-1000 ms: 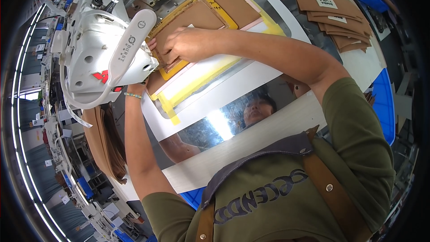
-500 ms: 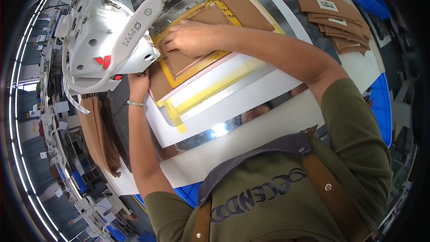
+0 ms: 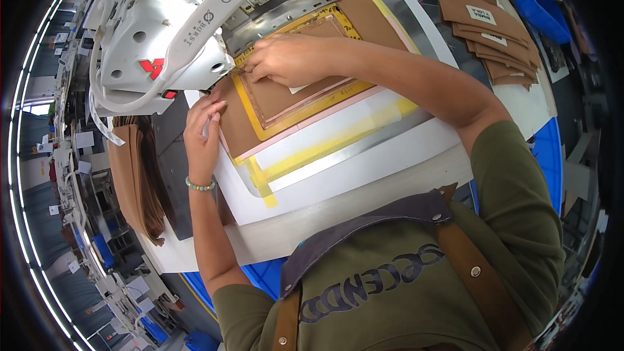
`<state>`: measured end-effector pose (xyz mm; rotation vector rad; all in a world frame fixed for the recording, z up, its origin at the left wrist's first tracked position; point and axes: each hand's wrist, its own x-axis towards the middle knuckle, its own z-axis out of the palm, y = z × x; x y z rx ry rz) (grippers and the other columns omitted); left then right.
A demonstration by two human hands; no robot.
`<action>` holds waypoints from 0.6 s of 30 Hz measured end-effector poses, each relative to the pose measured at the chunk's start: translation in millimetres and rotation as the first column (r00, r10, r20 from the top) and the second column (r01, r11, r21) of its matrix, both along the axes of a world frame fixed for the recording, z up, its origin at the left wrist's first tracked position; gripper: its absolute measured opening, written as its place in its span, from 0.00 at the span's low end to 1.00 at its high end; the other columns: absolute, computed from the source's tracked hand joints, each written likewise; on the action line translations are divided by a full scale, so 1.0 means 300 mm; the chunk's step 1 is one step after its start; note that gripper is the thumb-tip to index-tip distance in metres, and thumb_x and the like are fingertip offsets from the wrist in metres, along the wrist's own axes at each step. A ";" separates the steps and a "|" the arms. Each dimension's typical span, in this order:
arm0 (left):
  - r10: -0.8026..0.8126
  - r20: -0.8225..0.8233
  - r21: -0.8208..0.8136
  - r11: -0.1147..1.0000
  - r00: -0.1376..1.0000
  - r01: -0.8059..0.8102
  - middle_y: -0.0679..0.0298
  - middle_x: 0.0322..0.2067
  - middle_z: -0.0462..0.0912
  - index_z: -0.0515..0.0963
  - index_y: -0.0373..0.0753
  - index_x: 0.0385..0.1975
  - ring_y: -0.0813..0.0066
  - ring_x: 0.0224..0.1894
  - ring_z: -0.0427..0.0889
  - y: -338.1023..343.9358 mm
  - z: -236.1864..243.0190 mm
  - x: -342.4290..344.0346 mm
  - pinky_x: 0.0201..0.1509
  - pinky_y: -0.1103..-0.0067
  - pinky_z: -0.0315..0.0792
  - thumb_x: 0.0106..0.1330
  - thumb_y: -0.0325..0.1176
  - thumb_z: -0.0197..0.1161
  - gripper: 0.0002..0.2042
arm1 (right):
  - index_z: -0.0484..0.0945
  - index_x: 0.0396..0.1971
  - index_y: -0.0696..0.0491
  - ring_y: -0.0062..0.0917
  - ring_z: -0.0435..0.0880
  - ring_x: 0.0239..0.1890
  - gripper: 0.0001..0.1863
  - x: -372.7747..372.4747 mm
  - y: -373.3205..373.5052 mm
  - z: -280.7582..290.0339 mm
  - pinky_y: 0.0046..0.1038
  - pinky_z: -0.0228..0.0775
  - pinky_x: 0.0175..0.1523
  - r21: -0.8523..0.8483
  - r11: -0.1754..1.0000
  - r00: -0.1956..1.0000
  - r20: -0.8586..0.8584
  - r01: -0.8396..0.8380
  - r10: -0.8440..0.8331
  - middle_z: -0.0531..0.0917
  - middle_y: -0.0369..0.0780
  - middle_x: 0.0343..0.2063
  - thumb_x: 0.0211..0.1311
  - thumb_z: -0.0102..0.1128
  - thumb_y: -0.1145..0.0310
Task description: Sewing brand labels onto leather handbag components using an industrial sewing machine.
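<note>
My left hand (image 3: pixel 203 130), with a beaded bracelet on the wrist, is at the left edge of a brown sheet (image 3: pixel 235 117) beside the sewing machine head. Its fingers are extended and the thumb stands apart. Over the brown sheet lies a yellow frame (image 3: pixel 312 112) with a rectangular opening, fixed to a metal bracket (image 3: pixel 286 3). My right hand (image 3: pixel 286 60) rests across the frame's left part, fingers bent and spread, tips touching near the inner edge. Beneath its palm shows a corner of a white label (image 3: pixel 297 89); the rest is covered.
The white sewing machine head (image 3: pixel 156 45) stands close at the left. Stacked brown pieces with labels (image 3: pixel 487 32) lie at the far right, by a blue bin (image 3: pixel 533 0). More brown pieces (image 3: pixel 133 182) hang at the left edge. Yellow tape (image 3: pixel 325 156) borders the white board.
My left hand has drawn back from under the machine head, so its fingers now show. A corner of a white label has come into sight beneath my right hand, which stays on the frame.
</note>
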<state>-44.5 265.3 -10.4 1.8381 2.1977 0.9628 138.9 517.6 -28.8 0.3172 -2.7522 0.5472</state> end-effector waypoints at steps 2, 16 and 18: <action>-0.026 0.016 0.022 0.999 1.000 0.026 0.56 0.60 0.85 0.86 0.36 0.53 0.58 0.67 0.79 0.003 0.010 0.029 0.73 0.67 0.68 0.75 0.24 0.58 0.13 | 0.88 0.49 0.53 0.35 0.79 0.61 0.15 0.018 -0.002 0.009 0.39 0.71 0.68 0.022 1.000 1.000 0.009 -0.019 0.019 0.86 0.39 0.57 0.67 0.59 0.74; -0.239 -0.257 -0.111 0.970 0.936 0.217 0.58 0.71 0.75 0.78 0.39 0.66 0.51 0.74 0.70 0.123 0.023 0.258 0.77 0.62 0.63 0.74 0.26 0.61 0.21 | 0.80 0.60 0.57 0.35 0.78 0.65 0.22 0.477 0.086 0.043 0.37 0.71 0.68 0.444 0.806 0.910 -0.057 0.392 -0.411 0.81 0.40 0.66 0.67 0.61 0.72; -0.230 -0.300 -0.142 0.970 0.926 0.195 0.58 0.73 0.73 0.76 0.40 0.68 0.51 0.75 0.69 0.144 0.004 0.274 0.77 0.60 0.63 0.74 0.27 0.61 0.22 | 0.80 0.61 0.58 0.36 0.77 0.66 0.23 0.475 0.079 0.023 0.36 0.70 0.68 0.447 0.799 0.906 -0.072 0.403 -0.417 0.80 0.41 0.67 0.66 0.60 0.72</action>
